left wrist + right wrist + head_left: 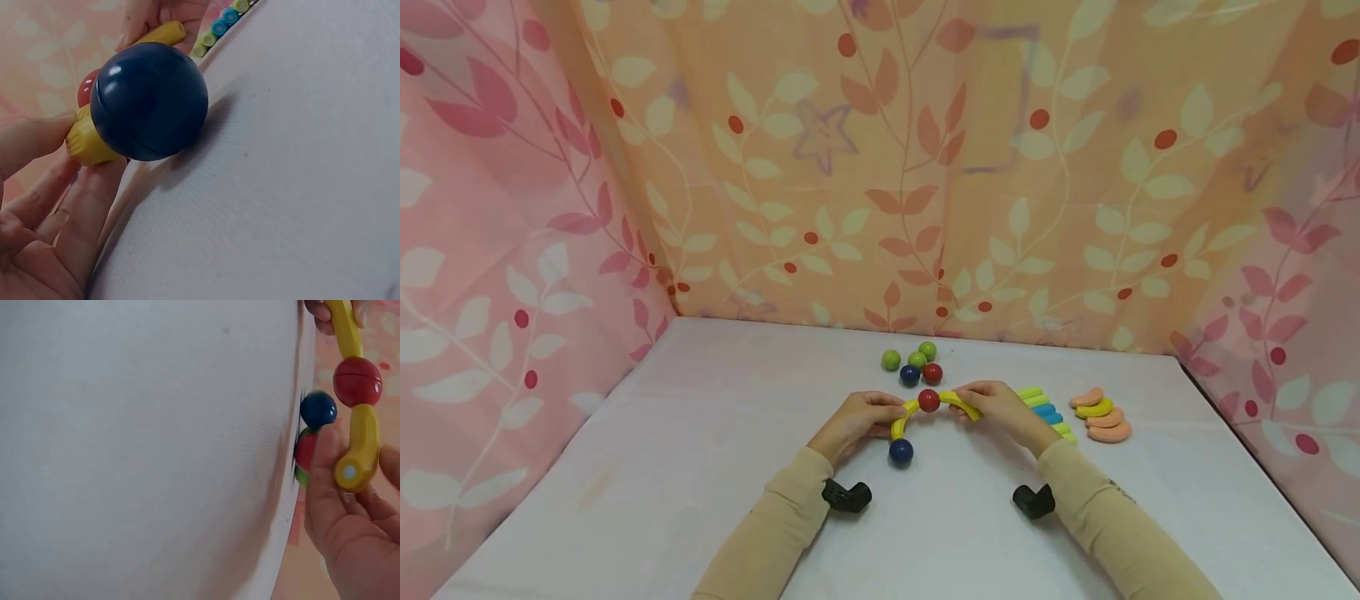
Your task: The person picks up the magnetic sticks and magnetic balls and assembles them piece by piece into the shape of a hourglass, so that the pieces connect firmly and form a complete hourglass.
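Note:
Between both hands a curved chain is held up: a blue ball (901, 452), a yellow curved rod, a red ball (928, 401) and a second yellow curved rod (961, 405). My left hand (867, 421) pinches the first yellow rod (87, 139) between thumb and fingers, right behind the blue ball (150, 101). The second yellow rod (362, 447) is gripped by my right hand (1000, 410); its free end, with a pale round tip, points toward the right wrist camera. The red ball (357, 382) joins the two rods.
Behind the hands sit several green balls (891, 360), a blue ball (909, 376) and a red ball (932, 373). Straight green and blue rods (1045, 410) lie beside the right hand, partly covered by it. Farther right are curved pink and yellow rods (1108, 432). Patterned curtains surround the white table (647, 467).

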`<state>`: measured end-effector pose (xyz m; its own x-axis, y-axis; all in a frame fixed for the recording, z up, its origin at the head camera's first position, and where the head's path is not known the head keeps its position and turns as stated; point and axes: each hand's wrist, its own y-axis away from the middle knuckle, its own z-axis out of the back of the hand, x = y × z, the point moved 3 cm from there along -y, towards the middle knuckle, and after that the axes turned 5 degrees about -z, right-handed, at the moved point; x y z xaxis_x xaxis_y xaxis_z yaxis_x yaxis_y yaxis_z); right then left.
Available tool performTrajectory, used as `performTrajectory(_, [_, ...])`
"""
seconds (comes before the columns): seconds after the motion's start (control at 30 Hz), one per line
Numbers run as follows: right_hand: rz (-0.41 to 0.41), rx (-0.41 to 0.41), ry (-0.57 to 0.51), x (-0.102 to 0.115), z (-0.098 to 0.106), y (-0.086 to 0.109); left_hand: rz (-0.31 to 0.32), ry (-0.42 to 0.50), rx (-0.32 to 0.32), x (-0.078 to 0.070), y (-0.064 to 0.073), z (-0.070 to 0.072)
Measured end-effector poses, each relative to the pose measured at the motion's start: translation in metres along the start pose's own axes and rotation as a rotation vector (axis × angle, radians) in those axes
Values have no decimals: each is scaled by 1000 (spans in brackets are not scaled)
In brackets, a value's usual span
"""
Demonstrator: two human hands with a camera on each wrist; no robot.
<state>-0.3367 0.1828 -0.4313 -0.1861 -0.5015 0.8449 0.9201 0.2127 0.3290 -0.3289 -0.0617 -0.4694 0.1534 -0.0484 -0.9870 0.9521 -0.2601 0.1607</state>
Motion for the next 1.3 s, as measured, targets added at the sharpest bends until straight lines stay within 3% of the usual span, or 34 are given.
performTrajectory(0.17, [-12, 23, 0, -2, 4, 0, 11, 4, 2, 0, -1, 0])
performTrajectory(0.4, [-29, -16, 81, 0, 5, -9, 39, -110, 53, -3, 3, -1])
performTrajectory(0.63, [-40, -8, 73, 0, 0, -18, 0, -188, 70, -7, 5, -2])
performTrajectory(0.93, [-8, 33, 53, 5, -10, -24, -53, -232, 3, -12, 7, 0])
performTrajectory(1.3, [17, 36, 87, 6, -14, -27, -79, -285, 5, -10, 4, -2])
